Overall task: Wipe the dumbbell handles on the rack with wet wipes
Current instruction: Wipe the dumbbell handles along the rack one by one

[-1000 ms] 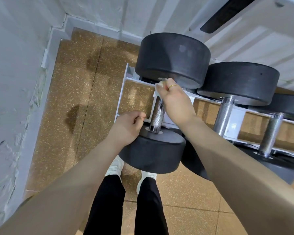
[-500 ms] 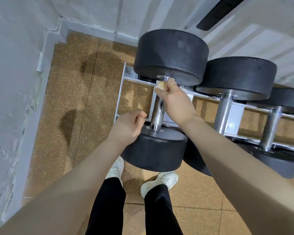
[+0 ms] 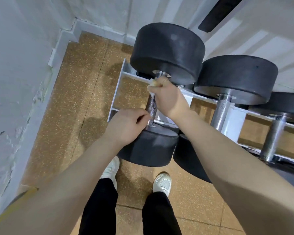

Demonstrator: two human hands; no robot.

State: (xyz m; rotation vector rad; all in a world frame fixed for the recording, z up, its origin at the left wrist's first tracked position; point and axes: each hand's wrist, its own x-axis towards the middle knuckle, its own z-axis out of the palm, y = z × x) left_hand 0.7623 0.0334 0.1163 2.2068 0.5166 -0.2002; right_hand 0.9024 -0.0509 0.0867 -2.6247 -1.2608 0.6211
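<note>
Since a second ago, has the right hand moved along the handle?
No. The right hand stays gripping the wet wipe at the handle's far end, beneath the far weight head.

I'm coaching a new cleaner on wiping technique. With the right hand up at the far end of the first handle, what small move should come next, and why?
Probably slide the right hand, which grips the wet wipe round the handle, down toward the near weight. The knurled stretch below the grip is bare, and the left hand rests at the near end.
</note>
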